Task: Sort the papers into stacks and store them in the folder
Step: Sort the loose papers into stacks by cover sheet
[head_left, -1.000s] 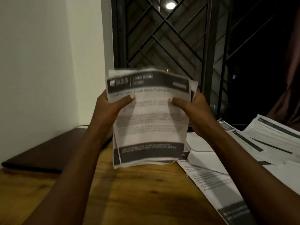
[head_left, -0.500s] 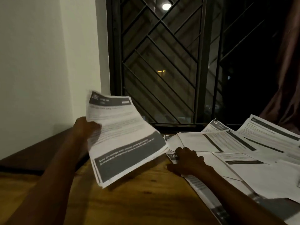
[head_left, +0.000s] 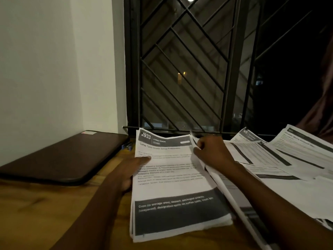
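Observation:
A neat stack of printed papers [head_left: 173, 179], its top sheet headed "2933 Living Room", lies flat on the wooden table [head_left: 45, 213] in front of me. My left hand [head_left: 129, 170] grips the stack's left edge with the thumb on top. My right hand [head_left: 212, 154] is curled at the stack's upper right edge and pinches the lifted edge of the loose sheets [head_left: 270, 159] spread to the right. A dark closed folder [head_left: 59, 159] lies on the table at the left, against the wall.
A window with a black metal grille [head_left: 180, 69] stands right behind the table. A white wall [head_left: 54, 69] closes off the left side. A dark red curtain [head_left: 322, 109] hangs at the far right. Loose sheets overlap across the table's right half.
The stack went from upright in both hands, to my left hand alone, to flat on the table. My right hand dropped to the loose sheets, then shifted to the stack's right edge.

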`<state>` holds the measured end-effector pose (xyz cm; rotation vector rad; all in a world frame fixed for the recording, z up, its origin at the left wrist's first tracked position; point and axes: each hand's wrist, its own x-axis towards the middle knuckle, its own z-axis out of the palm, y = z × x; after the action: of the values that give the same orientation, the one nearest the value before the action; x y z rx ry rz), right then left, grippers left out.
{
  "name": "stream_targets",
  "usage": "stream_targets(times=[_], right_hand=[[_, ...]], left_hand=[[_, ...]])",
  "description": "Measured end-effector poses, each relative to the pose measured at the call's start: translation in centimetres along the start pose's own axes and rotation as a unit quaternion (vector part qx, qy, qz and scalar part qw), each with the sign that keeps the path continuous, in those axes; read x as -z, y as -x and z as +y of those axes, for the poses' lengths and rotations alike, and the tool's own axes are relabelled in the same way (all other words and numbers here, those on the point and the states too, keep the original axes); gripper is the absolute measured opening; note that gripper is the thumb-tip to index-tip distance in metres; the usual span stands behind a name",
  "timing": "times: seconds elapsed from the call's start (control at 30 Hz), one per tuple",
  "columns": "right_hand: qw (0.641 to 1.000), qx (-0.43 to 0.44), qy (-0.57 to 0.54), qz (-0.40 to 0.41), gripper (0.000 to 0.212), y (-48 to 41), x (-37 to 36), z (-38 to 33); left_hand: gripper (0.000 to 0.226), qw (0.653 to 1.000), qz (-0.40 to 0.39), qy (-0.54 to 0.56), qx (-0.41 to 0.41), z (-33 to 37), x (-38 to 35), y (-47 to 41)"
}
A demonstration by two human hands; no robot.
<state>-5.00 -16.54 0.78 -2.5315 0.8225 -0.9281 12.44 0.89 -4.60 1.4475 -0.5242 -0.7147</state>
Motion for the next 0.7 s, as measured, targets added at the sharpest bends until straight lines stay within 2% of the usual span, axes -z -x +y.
stream_targets(times=[0.1, 0.2, 0.3, 0.43, 0.5, 0.57, 0.63, 0.67, 0.7], right_hand=[[0.999, 0.015, -0.039, -0.009, 0.016, -0.7, -2.1, -2.6], [0.995, 0.004, -0.097, -0.036, 0.018, -0.7, -3.7, -4.8], [0.984, 0.029, -0.156, -0.078, 0.023, 0.5, -6.0, -6.4], [0.981, 0.009, -0.193, 0.008, 0.023, 0.6, -8.7, -8.0], [0.975, -0.031, -0.218, 0.000, 0.022, 0.1, -8.9, -8.7], [0.949, -0.061, -0.298, -0.079, 0.023, -0.4, -9.0, -8.8], [0.881, -0.099, -0.433, -0.163, 0.022, -0.2, -8.5, -8.4], [0.860, -0.108, -0.471, -0.167, 0.021, -0.3, -8.2, -7.6], [0.869, -0.103, -0.461, -0.145, 0.020, -0.3, -7.7, -6.6]], left_hand=[[0.035, 0.999, -0.011, -0.037, -0.029, -0.2, 0.3, -0.2], [0.032, 1.000, 0.008, 0.004, -0.020, -0.1, 0.1, 0.2], [0.034, 0.998, -0.003, 0.059, -0.027, -0.1, -0.4, 0.5], [0.044, 0.996, -0.017, 0.056, -0.063, 0.5, -1.0, 1.1], [0.047, 0.996, -0.027, 0.036, -0.073, 0.5, -1.1, 1.3], [0.040, 0.996, -0.042, 0.042, -0.062, 0.4, -0.9, 1.4], [0.037, 0.996, -0.048, 0.043, -0.053, 0.0, -0.4, 1.0], [0.037, 0.997, -0.042, 0.037, -0.049, -0.1, -0.1, 0.8], [0.036, 0.998, -0.032, 0.035, -0.042, -0.2, 0.1, 0.6]])
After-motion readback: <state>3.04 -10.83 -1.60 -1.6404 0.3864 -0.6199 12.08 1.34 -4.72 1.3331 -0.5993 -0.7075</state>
